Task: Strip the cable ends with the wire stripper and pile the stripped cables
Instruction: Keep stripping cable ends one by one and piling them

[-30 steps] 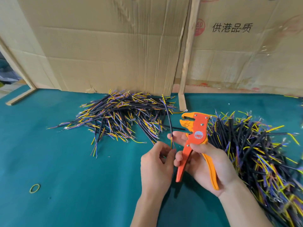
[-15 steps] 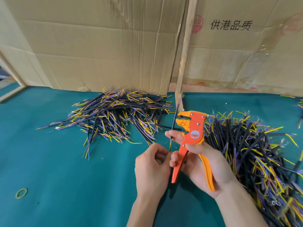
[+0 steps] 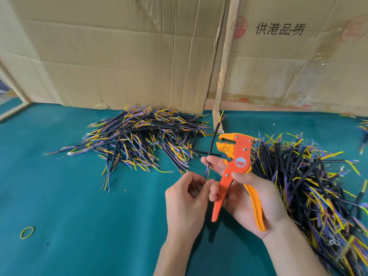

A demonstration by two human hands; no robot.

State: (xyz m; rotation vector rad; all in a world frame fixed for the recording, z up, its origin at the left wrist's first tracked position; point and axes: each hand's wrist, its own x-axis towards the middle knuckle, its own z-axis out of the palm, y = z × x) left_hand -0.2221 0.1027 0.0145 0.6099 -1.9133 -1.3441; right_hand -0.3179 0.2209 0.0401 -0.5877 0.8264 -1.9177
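Observation:
My right hand (image 3: 251, 198) grips the orange wire stripper (image 3: 237, 166) by its handles, jaws up and facing left, slightly apart. A single black cable (image 3: 213, 140) stands nearly upright just left of the jaws, pinched near its lower end by my right fingertips. Its thin blue and yellow inner wires hang down to my left hand (image 3: 187, 202), whose thumb and fingers close on them. One pile of black cables with coloured ends (image 3: 139, 140) lies behind my left hand. A larger heap (image 3: 310, 182) lies to the right of my right hand.
Everything lies on a teal mat (image 3: 79, 216). Cardboard sheets (image 3: 119, 52) and a wooden strip (image 3: 225, 56) stand along the back. A yellow-green rubber band (image 3: 26, 232) lies at the near left. A few more cables (image 3: 363, 128) show at the far right edge.
The cable has swung from leaning left to nearly upright beside the stripper jaws. Both hands stay close together with their grips unchanged. The camera has shifted a little.

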